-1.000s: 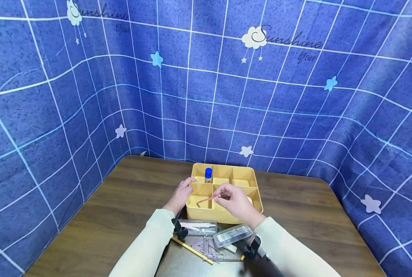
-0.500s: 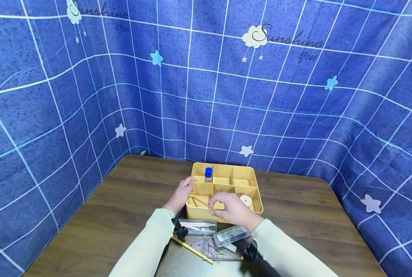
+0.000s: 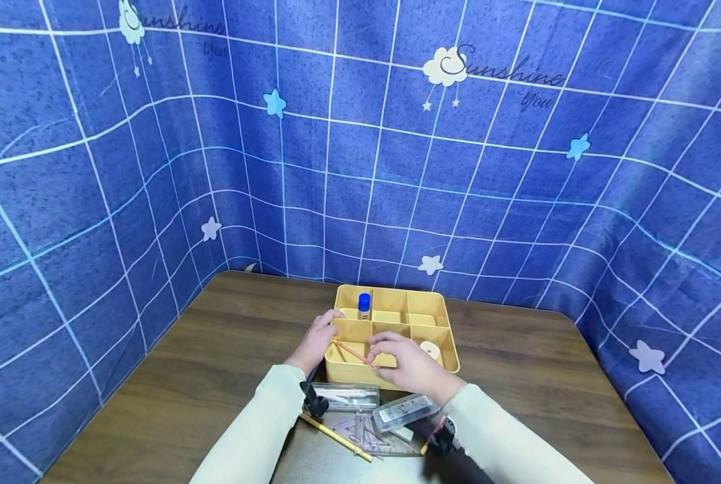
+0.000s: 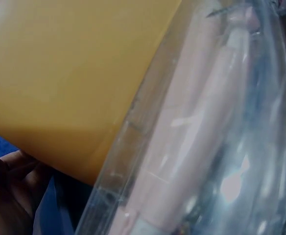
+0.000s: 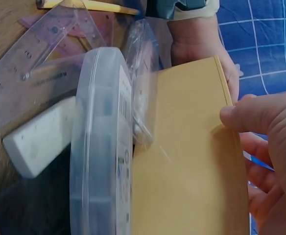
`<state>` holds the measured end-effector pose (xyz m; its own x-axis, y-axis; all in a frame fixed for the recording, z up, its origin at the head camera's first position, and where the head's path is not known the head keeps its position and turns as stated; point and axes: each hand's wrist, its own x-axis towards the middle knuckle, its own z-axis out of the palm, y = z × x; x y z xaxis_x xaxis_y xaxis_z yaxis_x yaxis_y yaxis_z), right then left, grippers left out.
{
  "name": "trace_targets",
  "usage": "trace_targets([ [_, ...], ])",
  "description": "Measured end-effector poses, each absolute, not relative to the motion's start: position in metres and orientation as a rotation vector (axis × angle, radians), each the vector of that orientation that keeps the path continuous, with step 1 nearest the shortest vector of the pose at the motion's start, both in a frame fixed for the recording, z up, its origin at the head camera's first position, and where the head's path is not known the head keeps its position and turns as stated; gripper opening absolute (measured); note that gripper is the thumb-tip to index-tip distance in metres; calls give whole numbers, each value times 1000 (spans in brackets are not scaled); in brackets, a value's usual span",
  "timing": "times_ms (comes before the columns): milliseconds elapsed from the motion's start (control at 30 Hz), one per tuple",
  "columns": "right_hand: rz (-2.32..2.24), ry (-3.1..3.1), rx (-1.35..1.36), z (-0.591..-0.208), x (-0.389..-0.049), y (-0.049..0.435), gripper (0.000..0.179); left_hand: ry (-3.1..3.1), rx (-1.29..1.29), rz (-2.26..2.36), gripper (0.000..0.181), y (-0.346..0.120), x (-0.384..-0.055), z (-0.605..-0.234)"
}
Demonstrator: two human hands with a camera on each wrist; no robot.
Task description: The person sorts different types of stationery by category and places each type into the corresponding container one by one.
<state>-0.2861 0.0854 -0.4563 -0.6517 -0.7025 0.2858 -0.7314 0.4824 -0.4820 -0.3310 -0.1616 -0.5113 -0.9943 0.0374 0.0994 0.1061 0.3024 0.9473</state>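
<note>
Pinching an orange stick [image 3: 351, 351] at lower centre, the right hand [image 3: 407, 363] sits slightly lower than a second ago; the left hand [image 3: 316, 339] grips the box [image 3: 347, 374] by its left edge.

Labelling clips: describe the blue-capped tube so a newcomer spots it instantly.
Find the yellow six-compartment box on the wooden table. Go to its back left compartment, as the wearer sees it. The tube stands upright there, its blue cap setting it apart from the white roll in the front right compartment.

Cream sleeves [image 3: 248, 427], black wrist pieces [image 3: 317, 403], apparently strapped on.
</note>
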Motion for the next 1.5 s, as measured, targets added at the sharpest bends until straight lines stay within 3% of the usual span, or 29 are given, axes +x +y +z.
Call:
trace_targets([
  [233,823,-2616,1388,-445,-287,109,38,-2485,-147,-1790,30,-161,-331,-514],
  [600,890,-2284,1350,-427,-291,179,29,-2466,-175,-1805,29,-164,-336,-515],
  [900,924,-2337,1240,-458,-293,232,31,-2458,-169,-1838,30,-163,-335,-515],
  [1167,796,-2421,1232,-478,-286,252,29,-2469,-161,-1794,30,-163,-335,-513],
  [1500,437,-2265,1647,-509,-285,248,28,-2485,-153,-1768,33,-161,-334,-514],
])
